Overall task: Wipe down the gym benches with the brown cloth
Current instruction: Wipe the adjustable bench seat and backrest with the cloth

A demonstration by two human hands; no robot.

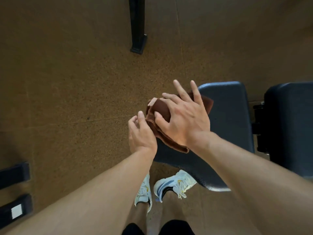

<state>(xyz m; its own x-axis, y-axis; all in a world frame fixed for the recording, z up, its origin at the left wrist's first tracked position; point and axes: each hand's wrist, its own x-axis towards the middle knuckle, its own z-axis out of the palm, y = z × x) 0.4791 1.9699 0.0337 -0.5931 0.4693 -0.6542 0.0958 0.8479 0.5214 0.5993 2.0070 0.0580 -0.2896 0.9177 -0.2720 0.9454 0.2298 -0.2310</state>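
Both bare forearms, nearest the camera, extend forward from the lower frame corners and converge toward the middle of the view.

Floor (71, 92): speckled tan-brown surface filling most of the view.

Bench pad (232, 119): dark blue-grey, padded, at centre right, with its near corner pointing toward the feet. A second dark pad (291, 126) stands just beside it on the right, separated by a narrow gap with black hardware in it.

Right hand (185, 121): palm down, fingers straight and spread, pressing flat on the brown cloth (160, 110). The thumb lies across the cloth's left part. The grip is released; the fingers do not curl round the fabric.

Left hand (140, 133): just left of the cloth, fingers loosely curled with the fingertips at the cloth's left edge. Whether it pinches that edge cannot be told.

Brown cloth: folded, lying on the left end of the bench pad, its left portion overhanging the pad edge above the floor.

White sneakers (171, 185): below the hands, beside the pad's near corner.

Black frame leg (138, 29): top centre, standing on the floor.
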